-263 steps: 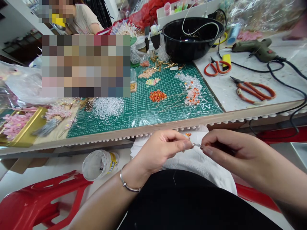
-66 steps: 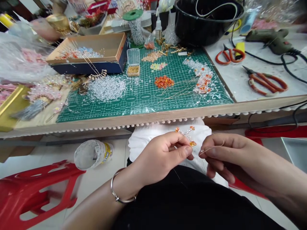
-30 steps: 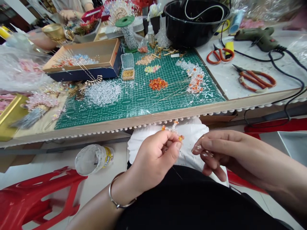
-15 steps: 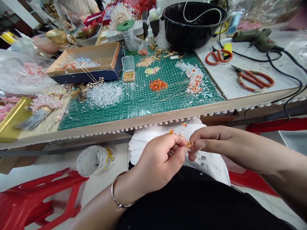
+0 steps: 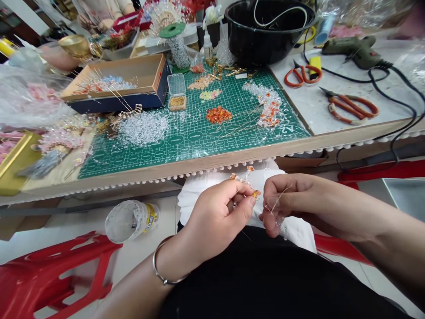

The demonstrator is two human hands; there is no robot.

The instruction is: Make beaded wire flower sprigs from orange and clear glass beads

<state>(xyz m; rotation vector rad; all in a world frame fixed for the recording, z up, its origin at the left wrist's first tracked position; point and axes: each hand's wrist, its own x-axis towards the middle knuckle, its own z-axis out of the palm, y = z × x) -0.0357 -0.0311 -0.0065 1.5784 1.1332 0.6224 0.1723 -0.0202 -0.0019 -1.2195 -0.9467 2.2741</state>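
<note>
Below the table edge, over my lap, my left hand pinches a small wire sprig strung with orange and clear beads. My right hand is closed beside it, fingers pinching a thin gold wire that loops up from the sprig. The two hands almost touch at the fingertips. A silver bangle sits on my left wrist. A white cloth lies under the hands.
A green cutting mat holds piles of clear beads and orange beads. A brown tray box, black bowl, orange scissors, pliers and a glue gun stand behind. Red stools and a plastic jar sit lower left.
My right hand has curled tighter and dropped slightly beside the sprig, and the wire now loops above its fingers. The left hand keeps its pinch on the beaded sprig.
</note>
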